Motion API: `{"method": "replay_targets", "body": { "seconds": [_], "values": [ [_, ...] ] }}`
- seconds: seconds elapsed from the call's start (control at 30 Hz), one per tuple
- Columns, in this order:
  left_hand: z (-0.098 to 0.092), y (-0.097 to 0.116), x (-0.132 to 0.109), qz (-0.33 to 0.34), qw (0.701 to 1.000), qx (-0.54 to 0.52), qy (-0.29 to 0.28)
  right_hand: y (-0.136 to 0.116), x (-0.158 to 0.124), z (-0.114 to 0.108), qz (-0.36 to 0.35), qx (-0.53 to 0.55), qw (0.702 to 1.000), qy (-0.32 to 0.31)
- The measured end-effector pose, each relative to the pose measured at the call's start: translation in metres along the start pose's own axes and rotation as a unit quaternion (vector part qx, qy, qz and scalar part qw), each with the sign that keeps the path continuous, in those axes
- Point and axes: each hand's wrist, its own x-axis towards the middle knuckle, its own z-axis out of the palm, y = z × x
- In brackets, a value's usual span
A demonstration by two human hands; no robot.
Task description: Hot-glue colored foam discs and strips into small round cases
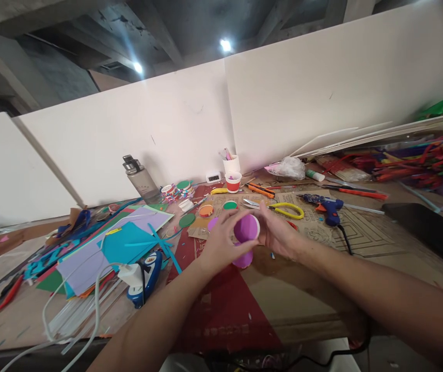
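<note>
Between my two hands is a purple round piece with a white rim [247, 228], shaped like a shallow cup or lid, its face tilted toward me. My left hand [221, 238] curls around its left side, thumb along the lower edge. On the other side my right hand [279, 233] closes against it, some fingers hidden behind. Just below lies another purple piece [243, 259], partly covered. Beyond my hands are yellow-handled scissors [288, 209], a green disc [230, 205] and an orange disc [206, 211].
A blue glue gun [328, 207] lies to the right, near a black flat object [430, 230]. Leftward are coloured sheets [128, 245] and a power strip [146, 279] with white cables. A bottle [141, 178] and a red-banded paper cup [233, 183] stand by the white board.
</note>
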Motion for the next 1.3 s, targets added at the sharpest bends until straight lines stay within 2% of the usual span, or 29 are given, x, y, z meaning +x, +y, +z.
{"method": "replay_targets", "body": {
  "seconds": [0.07,0.1,0.17,0.27,0.33,0.37,0.5,0.6,0.77,0.83,0.93,1.03,1.13,1.2,1.3],
  "values": [
    [-0.002,0.003,0.001,-0.07,0.989,-0.12,0.049,-0.001,-0.001,-0.003,-0.044,-0.024,0.999,-0.013],
    [-0.002,0.004,0.002,-0.102,0.974,-0.192,0.058,0.0,-0.001,-0.004,-0.069,-0.046,0.996,-0.014],
    [0.001,0.003,0.002,-0.161,0.924,-0.341,0.06,0.0,-0.002,-0.006,-0.122,-0.105,0.987,-0.002],
    [0.009,0.0,0.003,-0.248,0.828,-0.497,0.071,0.001,-0.003,-0.008,-0.191,-0.193,0.962,0.03],
    [0.013,-0.001,0.003,-0.296,0.779,-0.548,0.066,0.0,-0.003,-0.011,-0.241,-0.249,0.936,0.054],
    [0.013,-0.002,0.004,-0.31,0.765,-0.562,0.056,0.0,-0.002,-0.012,-0.268,-0.28,0.919,0.066],
    [0.011,-0.004,0.007,-0.329,0.739,-0.587,0.029,0.001,-0.002,-0.017,-0.343,-0.395,0.848,0.085],
    [0.009,-0.006,0.008,-0.33,0.737,-0.59,0.025,0.002,-0.002,-0.018,-0.347,-0.424,0.831,0.09],
    [0.014,-0.005,0.004,-0.314,0.769,-0.557,0.008,0.0,-0.002,-0.017,-0.304,-0.422,0.851,0.076],
    [0.017,-0.005,0.001,-0.287,0.796,-0.533,0.019,-0.002,-0.002,-0.016,-0.288,-0.424,0.857,0.064],
    [0.019,-0.006,-0.002,-0.242,0.853,-0.462,0.026,-0.002,-0.003,-0.016,-0.296,-0.439,0.845,0.073],
    [0.019,-0.008,-0.003,-0.236,0.898,-0.369,0.035,-0.002,-0.004,-0.015,-0.321,-0.475,0.815,0.086],
    [0.016,-0.01,-0.001,-0.214,0.928,-0.292,0.084,-0.002,-0.005,-0.013,-0.358,-0.504,0.781,0.091],
    [0.014,-0.01,0.0,-0.196,0.935,-0.275,0.106,-0.002,-0.005,-0.013,-0.366,-0.506,0.776,0.091],
    [0.012,-0.011,0.002,-0.209,0.916,-0.329,0.098,-0.003,-0.003,-0.015,-0.341,-0.48,0.804,0.08]
  ]
}}
